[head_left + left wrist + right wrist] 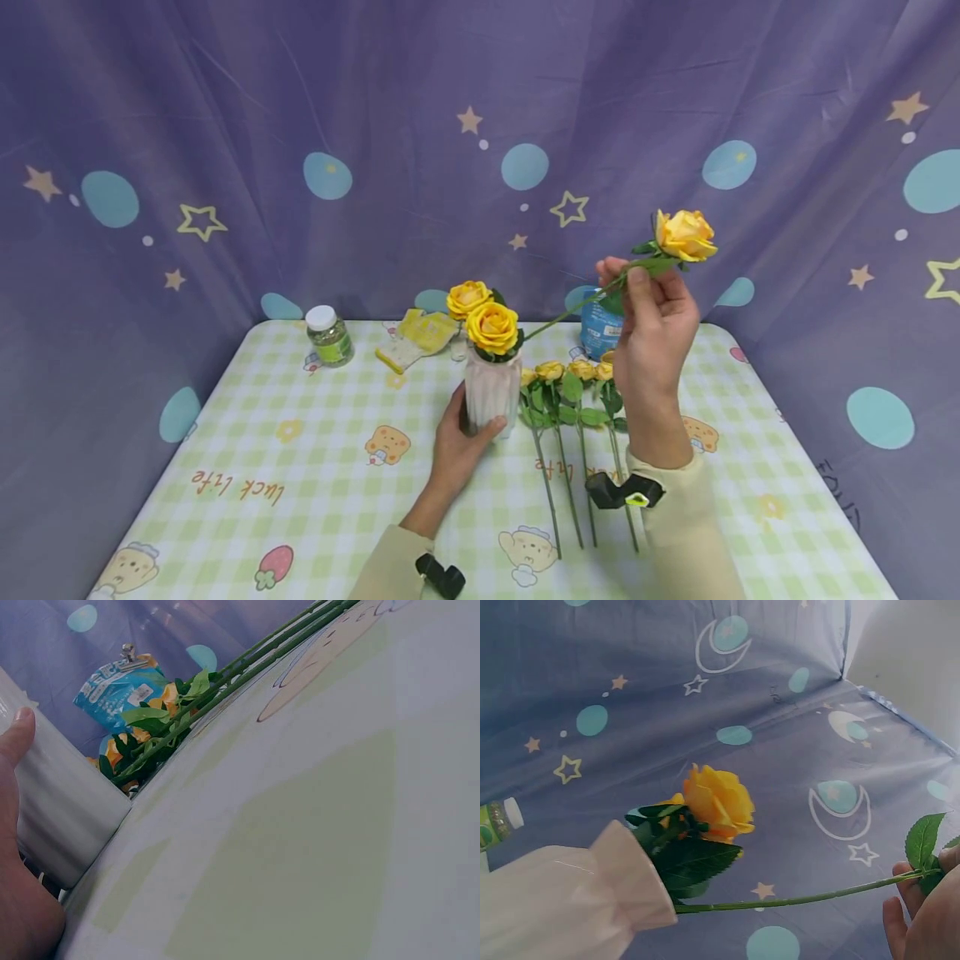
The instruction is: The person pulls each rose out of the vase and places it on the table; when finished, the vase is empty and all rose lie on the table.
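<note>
A white ridged vase (492,390) stands upright on the table, with two yellow roses (492,327) showing above its mouth. My left hand (460,446) grips the vase low on its side; in the left wrist view the thumb lies along the vase wall (64,795). Up and to the right, my right hand (654,325) pinches the stem of another yellow rose (686,236) just below its bloom. That stem (795,901) slants down to the vase mouth, and its lower end is hidden there.
Several yellow roses (567,414) lie side by side right of the vase. Behind them stands a blue bag (600,329), clipped at the top. A lidded jar (329,337) and a yellow-and-white packet (422,336) sit at the back left. A purple curtain (405,100) hangs behind the table.
</note>
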`<state>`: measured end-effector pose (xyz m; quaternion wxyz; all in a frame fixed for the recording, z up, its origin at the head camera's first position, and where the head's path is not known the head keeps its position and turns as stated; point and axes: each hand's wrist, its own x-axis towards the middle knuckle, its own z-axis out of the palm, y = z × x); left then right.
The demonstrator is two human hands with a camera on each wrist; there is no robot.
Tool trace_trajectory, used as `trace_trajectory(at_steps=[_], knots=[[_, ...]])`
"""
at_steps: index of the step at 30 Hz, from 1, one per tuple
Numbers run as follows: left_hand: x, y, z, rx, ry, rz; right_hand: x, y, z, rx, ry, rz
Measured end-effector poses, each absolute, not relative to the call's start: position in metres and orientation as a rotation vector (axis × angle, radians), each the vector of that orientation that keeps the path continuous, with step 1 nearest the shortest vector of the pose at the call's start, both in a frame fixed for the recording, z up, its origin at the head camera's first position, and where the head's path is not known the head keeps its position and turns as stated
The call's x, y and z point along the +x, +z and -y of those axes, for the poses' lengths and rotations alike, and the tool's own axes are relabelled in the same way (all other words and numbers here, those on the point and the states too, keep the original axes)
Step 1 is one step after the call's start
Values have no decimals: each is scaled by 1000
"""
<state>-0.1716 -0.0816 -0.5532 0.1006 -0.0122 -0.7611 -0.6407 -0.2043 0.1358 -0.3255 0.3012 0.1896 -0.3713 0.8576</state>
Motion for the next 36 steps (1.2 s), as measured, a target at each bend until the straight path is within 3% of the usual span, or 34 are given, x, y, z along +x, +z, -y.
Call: trace_trajectory(at_steps=[36], knots=[[-170,-551,82,-26,-1872,2277,-197,-314,-194,295,2231,789]])
